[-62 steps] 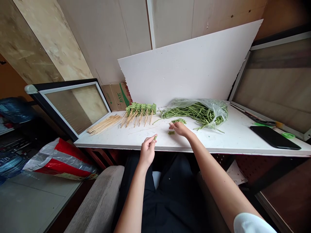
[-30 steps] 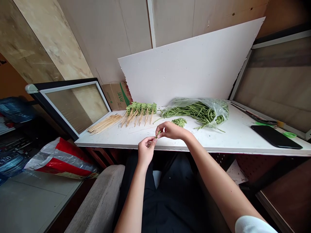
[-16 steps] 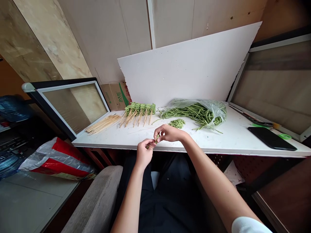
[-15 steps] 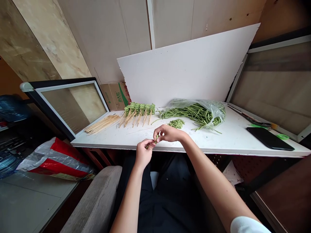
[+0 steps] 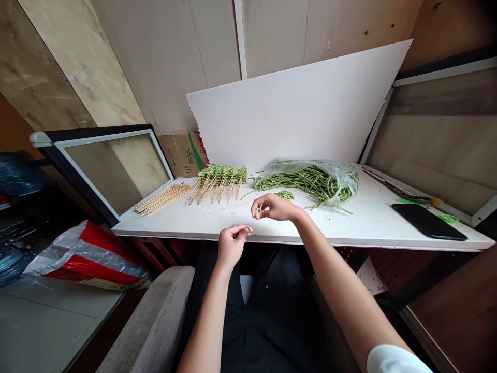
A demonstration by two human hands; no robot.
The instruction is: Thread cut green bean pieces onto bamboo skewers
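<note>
My left hand (image 5: 232, 242) is closed in a pinch above the table's front edge, with the pale green tip of a green bean (image 5: 250, 229) poking out past the fingers. Up and to the right, my right hand (image 5: 272, 206) pinches a short green bean piece (image 5: 257, 211) between thumb and fingertips. A small pile of cut bean pieces (image 5: 285, 195) lies just behind the right hand, partly covered by it. Further back, long green beans (image 5: 306, 178) spill from a clear plastic bag (image 5: 341, 173). Bean pieces threaded on skewers (image 5: 222, 175) are stacked at the back left.
Bare wooden skewers (image 5: 162, 199) lie at the left of the white table (image 5: 186, 226). A black phone (image 5: 429, 221) rests on the right, near a green ring (image 5: 450, 218) and scissors (image 5: 415, 197). A cardboard box (image 5: 182, 155) and a white board (image 5: 295, 114) stand behind.
My hands have come apart. The right one moved up and away with a bean piece, partly covering the small pile, while the left stayed nearly in place.
</note>
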